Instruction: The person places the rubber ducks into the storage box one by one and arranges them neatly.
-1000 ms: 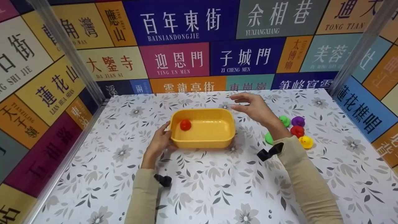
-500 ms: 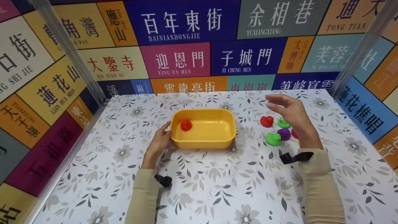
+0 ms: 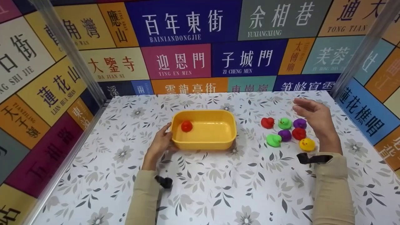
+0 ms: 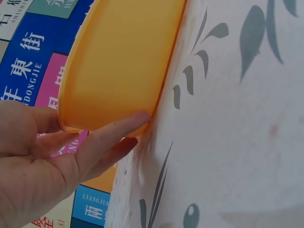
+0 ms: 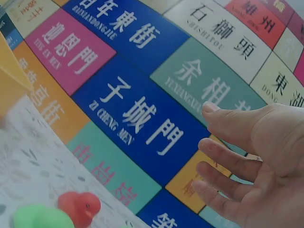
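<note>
A yellow plastic tub (image 3: 203, 145) stands on the table with a small red toy (image 3: 187, 126) in its left part. My left hand (image 3: 160, 141) touches the tub's left end from outside; in the left wrist view one extended finger (image 4: 116, 130) lies along its wall. Raised at the right, my right hand (image 3: 315, 117) has loosely bent fingers with nothing between them. It is beside a group of rubber ducks: a red duck (image 3: 267, 122), a green duck (image 3: 284, 123), a purple duck (image 3: 300, 123), a yellow duck (image 3: 307, 144) and several others.
A white floral cloth (image 3: 200, 187) covers the table. Panels with street-name signs (image 3: 181, 59) rise behind and at both sides, with clear corner posts (image 3: 84, 65). Black wrist straps (image 3: 314, 158) sit over the sleeves.
My right hand has moved right, away from the tub and past the ducks, which show fully now. The left hand, tub and red toy have stayed in place.
</note>
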`<action>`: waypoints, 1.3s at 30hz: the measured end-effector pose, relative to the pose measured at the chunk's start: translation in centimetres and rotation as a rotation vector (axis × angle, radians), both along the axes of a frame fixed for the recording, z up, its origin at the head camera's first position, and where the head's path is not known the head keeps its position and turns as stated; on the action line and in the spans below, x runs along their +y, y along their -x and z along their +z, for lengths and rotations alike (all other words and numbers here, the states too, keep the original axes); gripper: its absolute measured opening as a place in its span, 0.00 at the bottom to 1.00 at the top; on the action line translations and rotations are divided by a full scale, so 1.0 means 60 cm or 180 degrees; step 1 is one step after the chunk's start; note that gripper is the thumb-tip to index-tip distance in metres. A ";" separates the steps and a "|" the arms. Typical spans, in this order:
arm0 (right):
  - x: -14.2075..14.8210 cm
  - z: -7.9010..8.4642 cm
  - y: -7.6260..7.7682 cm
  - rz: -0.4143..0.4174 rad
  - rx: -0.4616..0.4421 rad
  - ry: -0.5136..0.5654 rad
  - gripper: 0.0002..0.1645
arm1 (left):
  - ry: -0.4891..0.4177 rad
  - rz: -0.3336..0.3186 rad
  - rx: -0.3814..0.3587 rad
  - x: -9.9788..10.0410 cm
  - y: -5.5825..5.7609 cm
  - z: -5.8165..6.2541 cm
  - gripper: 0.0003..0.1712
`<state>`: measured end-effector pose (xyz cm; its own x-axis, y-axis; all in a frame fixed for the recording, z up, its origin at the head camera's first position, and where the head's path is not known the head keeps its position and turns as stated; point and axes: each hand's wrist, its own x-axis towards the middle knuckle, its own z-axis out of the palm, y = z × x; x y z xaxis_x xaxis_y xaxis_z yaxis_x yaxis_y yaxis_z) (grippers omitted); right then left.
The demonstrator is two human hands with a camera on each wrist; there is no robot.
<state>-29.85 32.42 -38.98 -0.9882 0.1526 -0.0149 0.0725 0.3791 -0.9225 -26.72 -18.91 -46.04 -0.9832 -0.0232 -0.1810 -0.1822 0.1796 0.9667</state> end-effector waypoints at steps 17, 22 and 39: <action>0.063 -0.098 0.035 -0.0461 -0.0514 -0.0217 0.44 | 0.0002 0.0025 -0.0058 0.001 0.000 -0.007 0.32; 0.071 -0.119 0.036 -0.0516 -0.0600 -0.0225 0.46 | -0.0030 0.0032 -0.0052 0.001 -0.002 -0.008 0.32; 0.076 -0.142 0.048 -0.0671 -0.0785 -0.0130 0.47 | -0.0079 0.0037 -0.0057 -0.001 0.004 -0.006 0.32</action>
